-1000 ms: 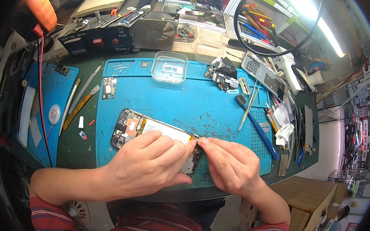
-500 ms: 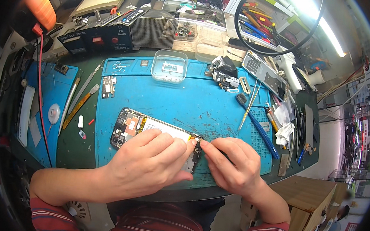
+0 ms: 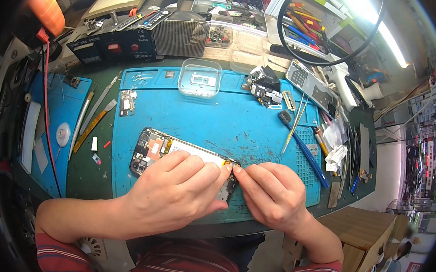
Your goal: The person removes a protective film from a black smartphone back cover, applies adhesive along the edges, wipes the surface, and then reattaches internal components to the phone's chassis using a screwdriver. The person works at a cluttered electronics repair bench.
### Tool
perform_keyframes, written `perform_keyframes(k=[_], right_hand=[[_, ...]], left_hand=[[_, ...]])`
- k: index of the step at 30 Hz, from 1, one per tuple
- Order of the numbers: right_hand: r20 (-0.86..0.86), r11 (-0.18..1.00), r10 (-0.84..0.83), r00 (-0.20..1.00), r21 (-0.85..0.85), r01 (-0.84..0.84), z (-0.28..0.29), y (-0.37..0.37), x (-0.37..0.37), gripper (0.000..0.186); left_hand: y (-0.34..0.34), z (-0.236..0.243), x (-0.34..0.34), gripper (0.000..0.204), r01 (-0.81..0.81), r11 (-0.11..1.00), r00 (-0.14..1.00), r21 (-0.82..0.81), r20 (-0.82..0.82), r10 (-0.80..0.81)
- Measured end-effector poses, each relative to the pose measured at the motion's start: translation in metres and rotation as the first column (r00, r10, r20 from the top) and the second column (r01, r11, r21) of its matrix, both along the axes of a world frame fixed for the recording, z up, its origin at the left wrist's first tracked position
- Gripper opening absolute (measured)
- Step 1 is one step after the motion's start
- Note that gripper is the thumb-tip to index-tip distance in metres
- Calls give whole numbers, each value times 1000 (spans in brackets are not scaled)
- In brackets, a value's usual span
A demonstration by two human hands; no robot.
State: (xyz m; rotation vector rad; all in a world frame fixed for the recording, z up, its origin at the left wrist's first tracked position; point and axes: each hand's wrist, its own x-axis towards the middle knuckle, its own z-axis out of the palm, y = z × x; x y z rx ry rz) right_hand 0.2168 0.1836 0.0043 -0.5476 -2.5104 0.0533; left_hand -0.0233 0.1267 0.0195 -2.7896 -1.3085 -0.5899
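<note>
An opened phone (image 3: 151, 146), its circuit board, white battery and yellow tape exposed, lies angled on the blue mat (image 3: 204, 120). My left hand (image 3: 176, 193) lies over it with fingers curled round it, index fingertip at the right end by the yellow tape. My right hand (image 3: 272, 198) is closed, its fingertips at that same end on a small part too hidden to name. Both hands partly cover the phone's lower section.
A clear plastic box (image 3: 199, 78), loose phone parts (image 3: 264, 88), tweezers (image 3: 293, 128) and a blue brush (image 3: 305, 152) sit around the mat. Blades (image 3: 89, 132) and a second mat (image 3: 51, 134) are at left, a black device (image 3: 108, 45) behind.
My right fingertips have shifted slightly left and down at the phone's right end. My left hand holds almost the same position.
</note>
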Motion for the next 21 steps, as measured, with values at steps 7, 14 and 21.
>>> perform_keyframes(k=[7, 14, 21], right_hand=[[-1, 1000, -3, 1000, -9, 3, 0, 0, -1, 40], [5, 1000, -3, 1000, -26, 3, 1, 0, -1, 40], [-6, 1000, -3, 1000, -23, 3, -2, 0, 0, 41]], left_hand=[[-1, 1, 2, 54, -15, 1000, 1000, -13, -5, 14], [-3, 5, 4, 44, -37, 999, 999, -29, -5, 36], [-4, 0, 6, 52, -49, 998, 999, -32, 18, 50]])
